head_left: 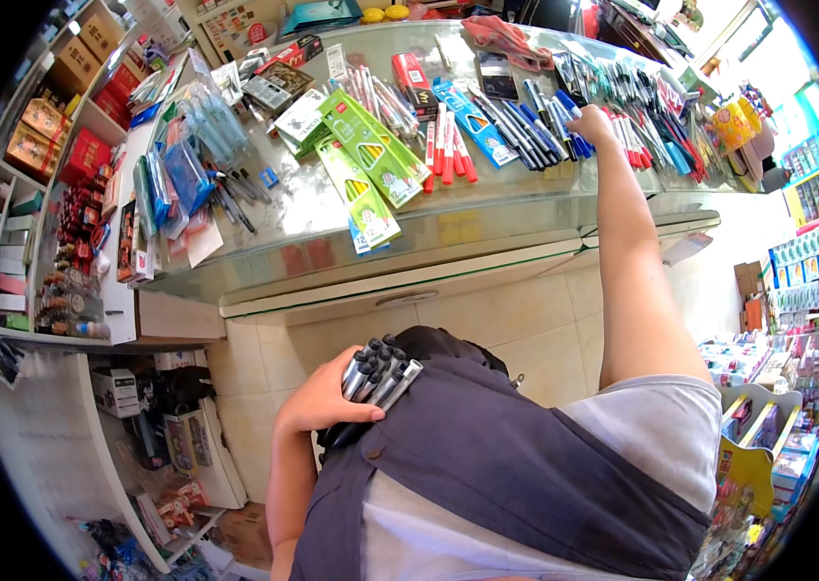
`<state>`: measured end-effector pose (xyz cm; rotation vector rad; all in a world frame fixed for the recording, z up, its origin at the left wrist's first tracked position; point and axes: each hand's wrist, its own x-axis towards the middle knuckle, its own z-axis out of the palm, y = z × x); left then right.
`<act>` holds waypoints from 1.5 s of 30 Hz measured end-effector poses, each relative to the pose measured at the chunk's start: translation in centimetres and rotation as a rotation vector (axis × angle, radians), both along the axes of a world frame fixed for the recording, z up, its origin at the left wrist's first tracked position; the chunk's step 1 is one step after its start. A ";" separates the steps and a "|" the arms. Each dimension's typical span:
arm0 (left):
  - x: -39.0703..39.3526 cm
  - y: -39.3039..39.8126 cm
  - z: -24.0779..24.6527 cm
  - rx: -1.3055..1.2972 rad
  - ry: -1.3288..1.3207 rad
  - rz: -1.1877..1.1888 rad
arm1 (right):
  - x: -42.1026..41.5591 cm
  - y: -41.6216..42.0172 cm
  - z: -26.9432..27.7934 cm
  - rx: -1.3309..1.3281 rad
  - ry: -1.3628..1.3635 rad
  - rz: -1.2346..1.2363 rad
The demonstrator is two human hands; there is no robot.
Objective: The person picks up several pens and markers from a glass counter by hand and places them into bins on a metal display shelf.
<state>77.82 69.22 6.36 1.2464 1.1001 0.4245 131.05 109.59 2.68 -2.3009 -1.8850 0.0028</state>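
Observation:
My left hand (pixel 333 392) holds a bundle of black-capped pens (pixel 378 372) against my body, low in the middle. My right hand (pixel 591 125) reaches far over the glass counter (pixel 271 218) and touches the blue-capped pens (pixel 571 109); whether its fingers grip one cannot be told. Left of those lie more markers with dark and blue caps (pixel 526 134), then a blue pencil box (pixel 478 127) and red-capped white markers (pixel 447 149). Right of my wrist is another group of red-capped markers (pixel 626 138). Green pencil boxes (pixel 373 152) lie near the counter's middle.
Bagged pens (pixel 213 123) and loose dark pens (pixel 239 200) cover the counter's left part. A red cloth (pixel 504 40) lies at its far edge. Shelves with boxes (pixel 39 138) stand at left, display racks (pixel 758 428) at right. The counter's front edge runs between me and the goods.

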 end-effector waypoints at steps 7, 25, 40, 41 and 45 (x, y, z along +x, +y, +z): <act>0.1 -0.7 0.5 -0.032 -0.009 0.063 | -0.1 1.8 0.4 -0.131 -0.115 0.083; 0.0 -1.8 0.1 -0.028 -0.053 0.114 | -2.2 2.5 0.9 -0.400 -0.134 -0.142; -0.8 -2.1 -1.1 0.004 -0.103 0.106 | -2.6 -0.9 -0.1 -0.127 0.377 -0.091; -0.7 -2.0 -1.1 0.007 -0.085 0.108 | -4.4 -1.7 0.5 -0.159 0.343 -0.050; -0.4 -1.1 -0.1 -0.033 -0.108 0.031 | -2.6 -2.0 -0.2 -0.191 0.494 -0.171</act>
